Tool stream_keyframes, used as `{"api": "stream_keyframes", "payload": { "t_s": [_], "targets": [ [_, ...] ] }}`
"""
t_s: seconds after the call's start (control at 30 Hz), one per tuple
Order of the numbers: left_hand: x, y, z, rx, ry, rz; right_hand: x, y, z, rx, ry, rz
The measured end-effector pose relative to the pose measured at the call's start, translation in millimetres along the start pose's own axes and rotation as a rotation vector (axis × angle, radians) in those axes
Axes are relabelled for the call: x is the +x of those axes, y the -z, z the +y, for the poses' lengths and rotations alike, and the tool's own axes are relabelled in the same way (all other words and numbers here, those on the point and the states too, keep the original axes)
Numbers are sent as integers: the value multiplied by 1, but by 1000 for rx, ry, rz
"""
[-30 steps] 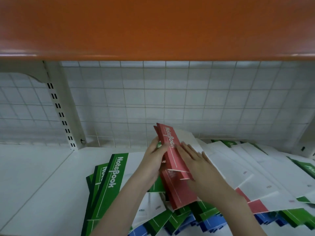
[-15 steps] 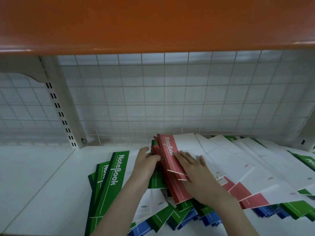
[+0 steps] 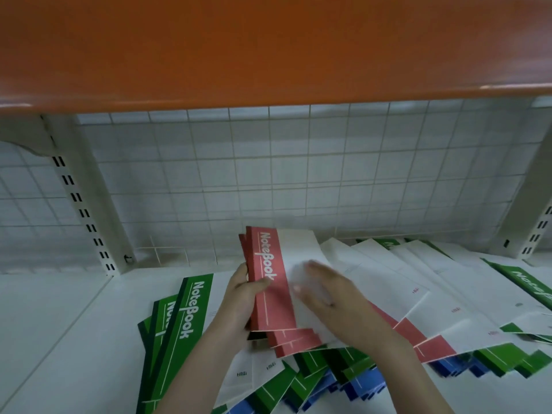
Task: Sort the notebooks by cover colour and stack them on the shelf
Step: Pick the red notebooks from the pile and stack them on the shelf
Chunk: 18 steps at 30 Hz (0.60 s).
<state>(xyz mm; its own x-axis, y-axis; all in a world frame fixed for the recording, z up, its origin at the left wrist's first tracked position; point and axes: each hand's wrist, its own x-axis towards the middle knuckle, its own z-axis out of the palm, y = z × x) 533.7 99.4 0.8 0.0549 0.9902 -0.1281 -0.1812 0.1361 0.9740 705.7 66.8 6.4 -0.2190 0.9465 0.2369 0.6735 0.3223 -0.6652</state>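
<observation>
a shop: slotted upright (image 3: 89,216), wire grid back (image 3: 298,180), orange shelf edge (image 3: 268,55), many identical notebooks (image 3: 388,294).

Dim, cool, even light under the orange upper shelf (image 3: 268,46), faint glare streaks along its front lip, soft shadows only, right hand (image 3: 328,297) smeared by motion blur, overall softness, and wide-angle bowing of the uprights (image 3: 89,198) and wire grid (image 3: 298,174) toward the edges.

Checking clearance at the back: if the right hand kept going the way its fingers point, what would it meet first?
Probably nothing new: the right hand already lies over the top red notebook; beyond it stands the wire grid.
</observation>
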Motion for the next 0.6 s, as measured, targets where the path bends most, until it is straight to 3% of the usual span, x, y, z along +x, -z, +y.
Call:
{"api": "stream_keyframes", "payload": {
  "t_s": [0.13, 0.27, 0.37, 0.5, 0.6],
  "targets": [
    [-2, 7, 22, 9, -233, -57, 15, 23, 3, 82, -123, 235],
    [-4, -5, 42, 66, -517, -157, 23, 41, -16, 425, 27, 340],
    [-2, -18, 49, 102, -619, -125, 21, 47, -25, 566, 94, 449],
    [-1, -29, 35, -39, -483, -3, 19, 37, -23, 625, -30, 448],
    [2, -31, 15, -72, -326, 82, 17, 24, -26, 563, 20, 462]
  ]
}}
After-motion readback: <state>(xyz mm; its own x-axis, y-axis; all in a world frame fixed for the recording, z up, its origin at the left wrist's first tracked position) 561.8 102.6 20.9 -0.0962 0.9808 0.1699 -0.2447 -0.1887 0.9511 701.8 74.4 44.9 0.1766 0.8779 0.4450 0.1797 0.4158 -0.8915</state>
